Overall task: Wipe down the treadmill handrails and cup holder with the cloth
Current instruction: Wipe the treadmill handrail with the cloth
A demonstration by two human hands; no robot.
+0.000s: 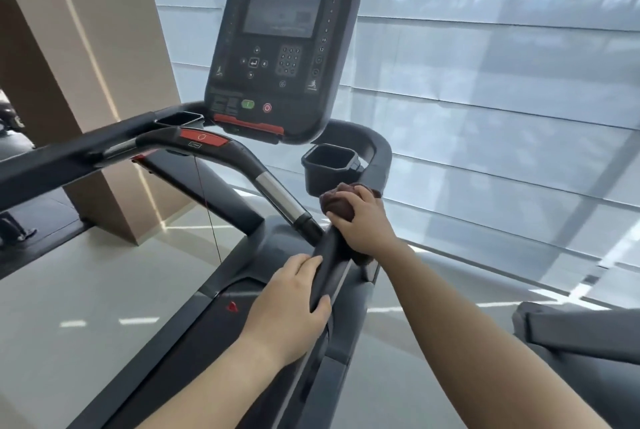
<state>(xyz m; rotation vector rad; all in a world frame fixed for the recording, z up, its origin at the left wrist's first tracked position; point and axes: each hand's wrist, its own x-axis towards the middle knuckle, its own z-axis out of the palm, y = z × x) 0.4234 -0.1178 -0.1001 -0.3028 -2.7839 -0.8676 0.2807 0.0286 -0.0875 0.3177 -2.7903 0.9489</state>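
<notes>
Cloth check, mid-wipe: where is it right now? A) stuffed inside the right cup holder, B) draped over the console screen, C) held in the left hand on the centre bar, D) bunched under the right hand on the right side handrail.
D: the dark maroon cloth sits bunched under the right hand on the right side handrail, just short of the empty-looking right cup holder; the left hand grips the rail bare.

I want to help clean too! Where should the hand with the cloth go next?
Probably slide the right hand and its dark cloth up the right handrail toward the cup holder. The cloth is pressed on the rail just below that holder, while the left hand grips the rail lower down.
</notes>
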